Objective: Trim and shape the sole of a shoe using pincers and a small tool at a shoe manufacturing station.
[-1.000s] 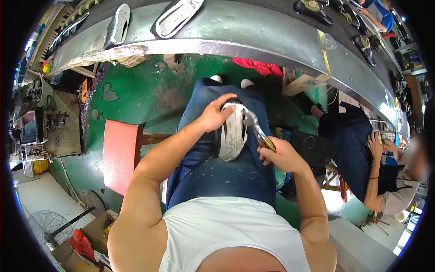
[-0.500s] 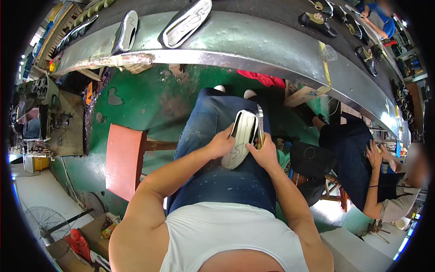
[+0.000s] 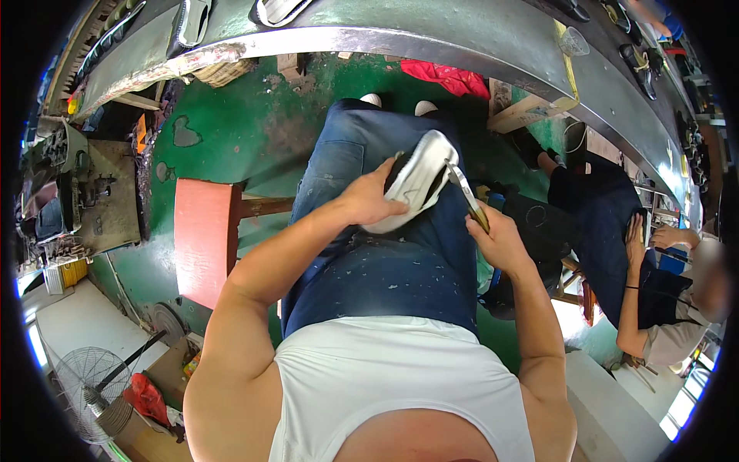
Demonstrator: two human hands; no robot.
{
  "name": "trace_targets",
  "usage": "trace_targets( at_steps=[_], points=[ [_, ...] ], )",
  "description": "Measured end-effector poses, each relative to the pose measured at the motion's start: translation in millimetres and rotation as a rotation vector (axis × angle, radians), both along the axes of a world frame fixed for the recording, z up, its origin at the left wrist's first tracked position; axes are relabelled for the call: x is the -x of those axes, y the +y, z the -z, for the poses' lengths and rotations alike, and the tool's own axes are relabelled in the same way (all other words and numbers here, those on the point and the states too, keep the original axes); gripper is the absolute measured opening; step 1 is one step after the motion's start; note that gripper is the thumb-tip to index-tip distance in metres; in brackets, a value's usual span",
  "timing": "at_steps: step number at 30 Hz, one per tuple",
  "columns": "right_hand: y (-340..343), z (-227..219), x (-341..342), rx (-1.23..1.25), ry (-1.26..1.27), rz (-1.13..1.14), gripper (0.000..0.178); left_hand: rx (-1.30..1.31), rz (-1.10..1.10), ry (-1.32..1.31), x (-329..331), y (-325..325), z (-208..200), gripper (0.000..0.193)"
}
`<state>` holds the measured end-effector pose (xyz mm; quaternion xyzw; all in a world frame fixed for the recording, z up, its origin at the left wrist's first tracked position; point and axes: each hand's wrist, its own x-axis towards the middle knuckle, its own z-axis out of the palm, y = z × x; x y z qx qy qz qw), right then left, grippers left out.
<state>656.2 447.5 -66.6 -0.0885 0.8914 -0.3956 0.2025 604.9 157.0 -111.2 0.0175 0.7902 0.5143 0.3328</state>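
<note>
Above my lap, my left hand (image 3: 371, 197) grips a shoe (image 3: 416, 182) by its left side, with the thumb laid over it. The shoe has a pale underside facing up, a white rim and a dark upper showing at one edge; it slants up to the right. My right hand (image 3: 496, 237) is closed around the olive-yellow handle of a slim metal tool that looks like pincers (image 3: 462, 185). Its shiny tip meets the right edge of the shoe near the upper end. Whether the jaws bite the material is too small to tell.
Ahead runs a metal-edged bench (image 3: 369, 40) bearing several shoes. An orange-red stool (image 3: 206, 239) stands left, with a wire fan (image 3: 94, 385) lower left. Red cloth (image 3: 446, 77) lies under the bench. At right another person (image 3: 616, 231) sits close by, hands near their lap.
My right hand has drawn away from the shoe to the right, swinging the tool from alongside it to a slant with its tip at the edge. The shoe has tipped and moved up slightly.
</note>
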Motion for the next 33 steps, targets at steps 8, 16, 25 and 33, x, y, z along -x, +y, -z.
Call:
trace_targets(
  at_steps=[8,16,25,33],
  points=[
    [-5,-20,25,-0.305,0.294,-0.221,0.047,0.658,0.434,0.770,-23,-29,-7,0.095],
    [-28,-38,67,-0.545,0.414,-0.464,0.050,0.609,0.313,0.910,-43,-30,9,0.087],
    [-3,-56,108,-0.475,0.350,-0.579,0.044,0.542,0.228,1.011,-54,-41,20,0.055],
    [-41,-64,170,-0.538,-0.004,-0.972,0.050,0.448,0.194,1.148,-58,-41,22,0.050]
  ],
)
